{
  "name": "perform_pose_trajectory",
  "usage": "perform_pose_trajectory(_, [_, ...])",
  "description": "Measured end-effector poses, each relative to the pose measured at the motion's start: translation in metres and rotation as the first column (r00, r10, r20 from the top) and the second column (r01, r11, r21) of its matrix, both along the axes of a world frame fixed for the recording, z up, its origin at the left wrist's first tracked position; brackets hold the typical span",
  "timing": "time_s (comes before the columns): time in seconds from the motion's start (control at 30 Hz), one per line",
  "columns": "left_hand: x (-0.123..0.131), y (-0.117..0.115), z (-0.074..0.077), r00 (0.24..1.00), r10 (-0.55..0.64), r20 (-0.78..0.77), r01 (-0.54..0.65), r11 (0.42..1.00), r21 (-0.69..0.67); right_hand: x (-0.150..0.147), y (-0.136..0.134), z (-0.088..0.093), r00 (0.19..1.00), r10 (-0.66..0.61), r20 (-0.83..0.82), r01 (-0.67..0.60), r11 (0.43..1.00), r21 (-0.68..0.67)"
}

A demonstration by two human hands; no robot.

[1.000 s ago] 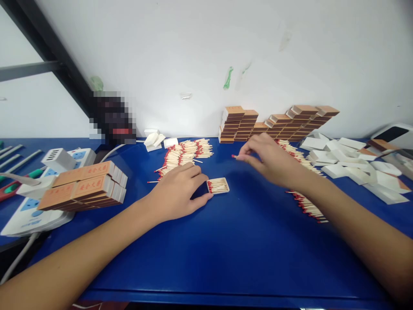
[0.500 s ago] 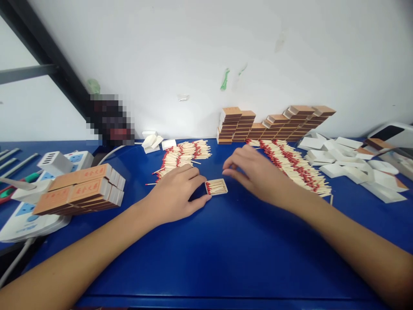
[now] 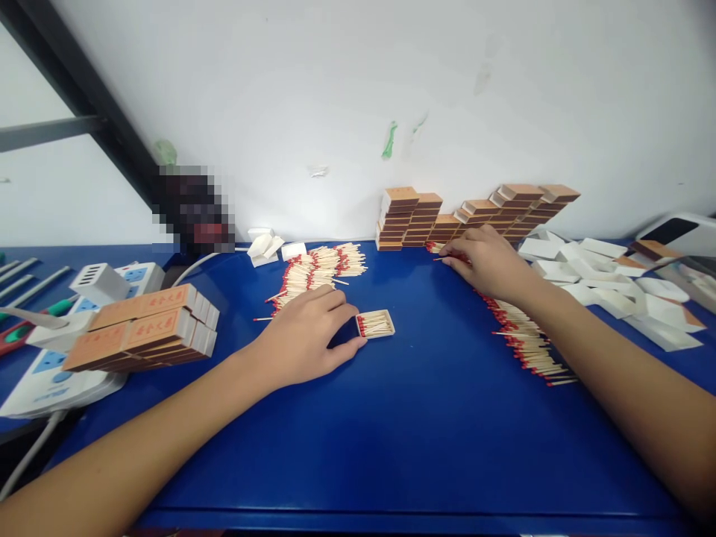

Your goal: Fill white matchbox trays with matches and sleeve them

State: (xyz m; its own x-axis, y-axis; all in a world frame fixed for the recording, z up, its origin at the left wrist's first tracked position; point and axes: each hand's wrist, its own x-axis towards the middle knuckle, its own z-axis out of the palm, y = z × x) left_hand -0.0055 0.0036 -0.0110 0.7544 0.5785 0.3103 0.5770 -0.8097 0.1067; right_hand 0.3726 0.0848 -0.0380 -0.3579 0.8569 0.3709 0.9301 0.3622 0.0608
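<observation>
A small matchbox tray (image 3: 392,329) lies flat on the blue table, filled with matches (image 3: 374,324) whose red heads point left. My left hand (image 3: 307,332) is closed on the tray's left end, thumb in front and fingers behind. My right hand (image 3: 486,261) reaches to the pile of matches (image 3: 523,339) on the right, its thumb and fingertips pinched on a match (image 3: 439,259). The hand and forearm hide much of that pile. Another pile of matches (image 3: 313,270) lies just behind my left hand.
Filled matchboxes (image 3: 411,220) stand stacked against the white wall. Loose white trays (image 3: 593,272) lie at the right, a few more (image 3: 265,246) at back left. Bundled matchboxes (image 3: 145,328) rest by a power strip (image 3: 50,380) at the left. A phone-like device (image 3: 676,227) is at far right.
My right hand has moved from beside the tray to the back right, over the match pile, and now pinches a match. My left hand and the tray have stayed in place.
</observation>
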Motion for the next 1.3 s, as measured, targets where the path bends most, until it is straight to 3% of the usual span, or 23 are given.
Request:
perform_pose_trajectory(0.43, [0.000, 0.001, -0.001, 1.000, -0.008, 0.000, 0.008, 1.000, 0.002, -0.005, 0.007, -0.001, 0.997, 0.025, -0.075, -0.024, 1.000, 0.003])
perform_pose_trajectory(0.67, [-0.001, 0.001, 0.000, 1.000, -0.004, -0.007, 0.004, 1.000, 0.001, -0.012, 0.006, 0.000, 1.000, 0.029, 0.003, -0.029, 1.000, 0.010])
perform_pose_trajectory(0.8, [0.000, 0.000, 0.000, 1.000, 0.000, -0.007, 0.000, 1.000, -0.007, -0.042, -0.018, 0.014, 0.984, 0.138, -0.114, -0.135, 0.990, 0.034])
perform_pose_trajectory(0.93, [0.001, 0.000, 0.001, 1.000, 0.005, -0.008, -0.005, 1.000, -0.002, -0.100, -0.066, 0.032, 0.927, 0.290, -0.239, -0.289, 0.956, 0.042])
perform_pose_trajectory(1.07, [0.001, 0.000, 0.002, 1.000, 0.004, -0.025, -0.004, 1.000, 0.009, -0.143, -0.097, 0.035, 0.923, 0.365, -0.124, -0.372, 0.928, -0.034])
perform_pose_trajectory(1.17, [0.001, 0.000, 0.001, 1.000, 0.000, -0.030, 0.000, 1.000, 0.011, -0.150, -0.101, 0.031, 0.930, 0.360, -0.078, -0.366, 0.926, -0.091])
perform_pose_trajectory(1.3, [0.000, -0.002, 0.001, 0.999, -0.002, -0.038, 0.002, 1.000, 0.001, -0.139, -0.096, 0.030, 0.898, 0.377, -0.227, -0.409, 0.905, -0.113])
